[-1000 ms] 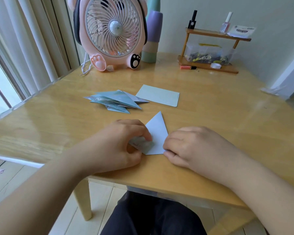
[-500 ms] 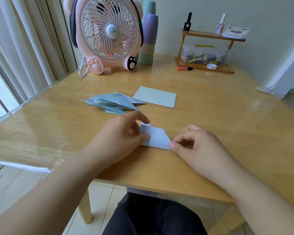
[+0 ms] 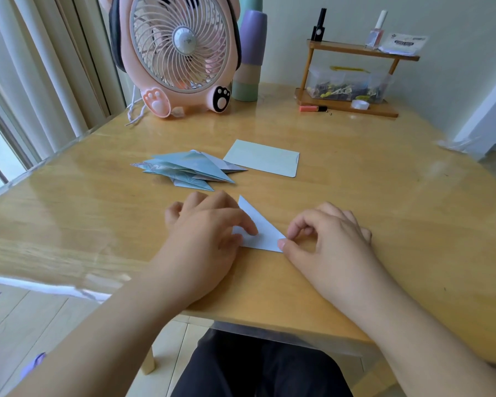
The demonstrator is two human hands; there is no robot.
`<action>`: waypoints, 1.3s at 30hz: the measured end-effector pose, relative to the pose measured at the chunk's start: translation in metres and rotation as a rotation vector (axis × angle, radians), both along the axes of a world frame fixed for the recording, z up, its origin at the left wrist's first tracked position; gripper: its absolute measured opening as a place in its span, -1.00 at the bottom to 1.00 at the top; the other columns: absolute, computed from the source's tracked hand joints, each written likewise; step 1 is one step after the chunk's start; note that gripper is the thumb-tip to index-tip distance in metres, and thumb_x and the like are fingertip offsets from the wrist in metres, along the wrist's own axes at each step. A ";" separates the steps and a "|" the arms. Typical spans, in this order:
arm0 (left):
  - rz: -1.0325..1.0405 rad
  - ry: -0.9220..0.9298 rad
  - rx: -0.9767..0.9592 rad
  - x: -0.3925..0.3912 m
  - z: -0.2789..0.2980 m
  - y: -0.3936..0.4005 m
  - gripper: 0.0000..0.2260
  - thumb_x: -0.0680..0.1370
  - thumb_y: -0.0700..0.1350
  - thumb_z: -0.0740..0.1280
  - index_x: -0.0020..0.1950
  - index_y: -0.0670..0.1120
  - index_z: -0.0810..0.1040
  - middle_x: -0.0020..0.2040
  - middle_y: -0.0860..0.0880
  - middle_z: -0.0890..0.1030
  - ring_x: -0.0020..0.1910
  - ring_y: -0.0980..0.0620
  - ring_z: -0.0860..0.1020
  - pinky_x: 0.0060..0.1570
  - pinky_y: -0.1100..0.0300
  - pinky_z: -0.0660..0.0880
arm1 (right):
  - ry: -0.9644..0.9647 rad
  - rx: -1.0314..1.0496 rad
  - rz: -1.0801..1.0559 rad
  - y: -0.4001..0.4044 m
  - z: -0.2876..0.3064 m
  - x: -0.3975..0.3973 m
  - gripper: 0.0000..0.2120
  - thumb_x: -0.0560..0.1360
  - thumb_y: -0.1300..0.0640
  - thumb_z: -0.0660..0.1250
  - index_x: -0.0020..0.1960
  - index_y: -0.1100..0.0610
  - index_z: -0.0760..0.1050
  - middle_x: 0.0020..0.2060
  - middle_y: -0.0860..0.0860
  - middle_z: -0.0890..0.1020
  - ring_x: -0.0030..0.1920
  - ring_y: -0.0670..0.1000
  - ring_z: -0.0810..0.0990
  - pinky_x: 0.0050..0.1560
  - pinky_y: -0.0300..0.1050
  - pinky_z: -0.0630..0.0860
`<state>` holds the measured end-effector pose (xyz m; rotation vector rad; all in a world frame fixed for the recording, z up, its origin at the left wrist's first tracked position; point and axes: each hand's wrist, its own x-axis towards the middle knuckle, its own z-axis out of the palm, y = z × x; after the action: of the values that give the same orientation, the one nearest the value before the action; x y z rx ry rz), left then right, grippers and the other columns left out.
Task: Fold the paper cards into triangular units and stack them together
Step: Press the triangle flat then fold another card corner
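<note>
Two hands work one folded card (image 3: pixel 262 230) near the front edge of the wooden table (image 3: pixel 384 196). I see the card as a pale triangle lying flat, one tip pointing away from me and its long edge running down to the right. My left hand (image 3: pixel 204 236) lies over the card's left part, fingers curled, with a fingertip pressing the paper against the table; I cannot tell whether the thumb is tucked under the sheet. My right hand (image 3: pixel 327 242) sits just beside the card's right corner, thumb and forefinger curled and pinching that corner, the other fingers bent behind.

Beyond the hands, slightly left of centre, a stack of finished triangular units (image 3: pixel 188 169) lies fanned on the table, blue-green with printed patterns. Just to its right, touching or nearly touching the stack, a flat unfolded card (image 3: pixel 262 161) lies face down, pale green.

At the far left stands a pink desk fan (image 3: pixel 181 53) with paw-shaped feet; a column of stacked cups (image 3: pixel 248 57) rises just beside it. At the far right, a small wooden shelf (image 3: pixel 352 78) carries bottles on top and a clear box of small items below. Dark trousers (image 3: pixel 258 368) show under the table edge.
</note>
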<state>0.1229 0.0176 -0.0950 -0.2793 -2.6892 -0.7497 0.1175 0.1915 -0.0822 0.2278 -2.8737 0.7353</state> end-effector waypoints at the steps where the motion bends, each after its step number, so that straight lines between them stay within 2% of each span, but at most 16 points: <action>1: -0.032 -0.010 -0.025 -0.001 0.001 0.002 -0.84 0.50 -0.11 0.38 -0.12 0.19 0.61 -0.18 0.27 0.40 -0.02 0.14 0.26 0.04 0.17 0.02 | 0.003 0.002 0.032 -0.003 0.001 -0.001 -0.84 0.45 -0.08 0.35 -0.26 -0.13 0.40 -0.18 -0.19 0.41 0.04 -0.11 0.33 -0.05 -0.15 0.10; 3: -0.042 -0.069 -0.038 -0.002 0.001 0.003 -0.91 0.51 0.00 0.36 -0.13 0.22 0.57 -0.21 0.26 0.40 -0.04 0.17 0.24 0.05 0.18 0.03 | -0.009 0.005 0.083 -0.009 0.002 -0.002 -0.82 0.47 -0.06 0.33 -0.29 -0.14 0.42 -0.20 -0.19 0.41 0.03 -0.11 0.32 -0.04 -0.15 0.11; 5: -0.037 -0.110 0.013 -0.003 0.002 0.002 -0.90 0.51 0.03 0.34 -0.16 0.25 0.54 -0.21 0.22 0.42 -0.03 0.17 0.25 0.09 0.19 0.04 | -0.009 0.040 0.105 -0.009 0.003 -0.003 -0.85 0.48 -0.07 0.31 -0.26 -0.14 0.44 -0.18 -0.18 0.42 0.03 -0.11 0.31 -0.04 -0.14 0.10; 9: -0.055 -0.160 0.074 -0.003 0.006 -0.001 -0.80 0.54 -0.04 0.32 -0.19 0.28 0.53 -0.18 0.18 0.45 0.01 0.16 0.29 0.15 0.21 0.04 | -0.021 0.125 0.096 0.006 0.007 -0.004 -0.86 0.49 -0.08 0.31 -0.24 -0.13 0.47 -0.17 -0.19 0.43 0.06 -0.14 0.28 -0.05 -0.13 0.06; 13: -0.068 -0.233 0.079 -0.006 0.010 -0.004 -0.75 0.55 -0.07 0.31 -0.21 0.29 0.55 -0.13 0.17 0.49 0.00 0.13 0.35 0.29 0.08 0.15 | -0.059 0.106 0.080 0.022 0.012 0.000 -0.83 0.48 -0.06 0.33 -0.29 -0.15 0.46 -0.19 -0.19 0.44 0.03 -0.17 0.27 -0.04 -0.17 0.06; 17: -0.045 -0.283 0.136 -0.008 0.014 -0.006 -0.65 0.56 -0.18 0.28 -0.24 0.28 0.57 -0.08 0.19 0.53 -0.01 0.12 0.42 0.29 -0.03 0.28 | -0.080 0.135 0.076 0.022 0.014 0.001 -0.83 0.49 -0.06 0.32 -0.27 -0.14 0.47 -0.16 -0.17 0.45 0.04 -0.12 0.31 -0.01 -0.14 0.10; 19: -0.042 -0.259 0.126 -0.005 0.014 -0.006 -0.67 0.55 -0.19 0.28 -0.17 0.29 0.54 -0.07 0.20 0.52 0.01 0.15 0.41 0.31 -0.01 0.27 | -0.075 0.125 0.067 0.019 0.014 0.002 -0.84 0.49 -0.05 0.32 -0.26 -0.13 0.46 -0.15 -0.17 0.45 0.05 -0.12 0.35 -0.04 -0.16 0.09; 21: -0.011 -0.213 0.149 -0.003 0.012 -0.005 -0.70 0.53 -0.16 0.32 -0.02 0.29 0.48 -0.02 0.20 0.49 0.07 0.17 0.41 0.34 0.03 0.21 | -0.069 0.069 0.039 0.013 0.013 0.004 -0.85 0.48 -0.09 0.32 -0.25 -0.12 0.47 -0.16 -0.17 0.45 0.03 -0.12 0.40 -0.05 -0.18 0.09; 23: 0.084 -0.172 0.135 0.000 0.009 -0.004 -0.71 0.50 -0.07 0.37 0.10 0.28 0.44 0.04 0.20 0.42 0.17 0.14 0.38 0.32 0.11 0.14 | -0.086 0.057 0.020 0.006 0.013 0.006 -0.84 0.46 -0.15 0.32 -0.21 -0.10 0.48 -0.16 -0.17 0.44 0.03 -0.11 0.44 0.05 -0.18 0.18; 26: 0.237 -0.176 0.054 0.005 0.005 -0.004 -0.64 0.47 0.10 0.38 0.23 0.21 0.41 0.10 0.16 0.34 0.22 0.07 0.30 0.26 0.09 0.08 | -0.195 0.062 0.009 0.000 0.013 0.005 -0.85 0.47 -0.12 0.33 -0.11 -0.06 0.46 -0.17 -0.21 0.37 0.07 -0.07 0.44 0.15 -0.15 0.33; 28: 0.283 -0.173 0.039 0.006 0.004 -0.004 -0.57 0.45 0.17 0.36 0.28 0.17 0.37 0.15 0.13 0.33 0.23 0.04 0.28 0.28 0.07 0.07 | -0.233 0.000 0.015 -0.001 0.016 0.004 -0.87 0.47 -0.08 0.33 -0.12 -0.05 0.43 -0.16 -0.19 0.40 -0.02 -0.10 0.46 -0.04 -0.22 0.38; 31: 0.299 -0.152 0.045 0.006 0.003 -0.004 -0.50 0.44 0.19 0.35 0.33 0.16 0.30 0.17 0.15 0.35 0.25 0.03 0.28 0.28 0.07 0.09 | -0.202 -0.091 0.026 -0.004 0.021 0.004 -0.88 0.47 -0.02 0.36 -0.18 -0.05 0.43 -0.22 -0.16 0.47 -0.27 -0.20 0.43 -0.39 -0.36 0.28; 33: 0.286 -0.138 0.057 0.006 0.003 -0.004 -0.48 0.44 0.18 0.35 0.35 0.17 0.27 0.12 0.19 0.36 0.24 0.05 0.27 0.26 0.08 0.09 | -0.222 -0.225 0.056 -0.004 0.021 0.003 -0.87 0.45 0.04 0.39 -0.19 -0.03 0.45 -0.27 -0.14 0.53 -0.33 -0.18 0.45 -0.44 -0.39 0.29; 35: 0.263 -0.141 0.080 0.006 0.004 -0.004 -0.48 0.44 0.15 0.37 0.35 0.18 0.27 0.08 0.22 0.38 0.22 0.07 0.28 0.24 0.11 0.08 | -0.243 -0.368 0.088 -0.005 0.019 0.001 -0.84 0.43 0.13 0.43 -0.17 -0.02 0.45 -0.27 -0.11 0.59 -0.34 -0.15 0.48 -0.40 -0.37 0.35; 37: 0.236 -0.107 0.162 0.007 0.002 -0.007 -0.49 0.44 0.07 0.41 0.32 0.20 0.29 0.05 0.23 0.40 0.19 0.09 0.33 0.26 0.11 0.12 | -0.165 -0.458 0.100 -0.004 0.016 -0.002 -0.77 0.41 0.23 0.43 -0.09 -0.04 0.45 -0.29 -0.10 0.62 -0.35 -0.16 0.48 -0.36 -0.38 0.37; 39: 0.211 0.029 0.328 0.009 0.000 -0.010 -0.56 0.46 -0.13 0.39 0.25 0.19 0.34 0.03 0.25 0.41 0.15 0.09 0.39 0.26 0.08 0.27 | 0.134 -0.316 0.131 0.000 0.013 -0.005 -0.74 0.39 0.33 0.40 -0.07 -0.01 0.50 -0.31 -0.12 0.62 -0.30 -0.14 0.48 -0.28 -0.35 0.38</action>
<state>0.1317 0.0072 -0.0951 0.0724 -2.4653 -1.0870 0.1130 0.1915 -0.0693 0.4075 -2.5890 1.1364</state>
